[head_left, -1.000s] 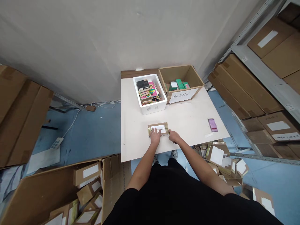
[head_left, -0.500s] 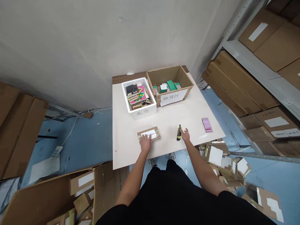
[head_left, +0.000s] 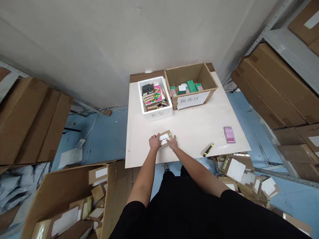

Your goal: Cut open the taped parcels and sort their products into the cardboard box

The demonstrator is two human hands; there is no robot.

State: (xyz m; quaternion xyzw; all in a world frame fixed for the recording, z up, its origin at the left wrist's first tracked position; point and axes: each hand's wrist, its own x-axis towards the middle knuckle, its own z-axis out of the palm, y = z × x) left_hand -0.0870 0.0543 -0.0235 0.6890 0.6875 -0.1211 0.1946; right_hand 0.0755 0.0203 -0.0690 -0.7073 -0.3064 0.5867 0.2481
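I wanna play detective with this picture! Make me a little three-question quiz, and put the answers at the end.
1. True or false: the yellow-and-black utility knife lies on the table, with no hand on it.

2. What's in the open cardboard box at the back of the table?
a) oranges
b) green cartons
c) footballs

3. Fill in: the left hand and right hand are at opposite ends of a small cardboard ____.

Key: 1. True; 2. b; 3. parcel.
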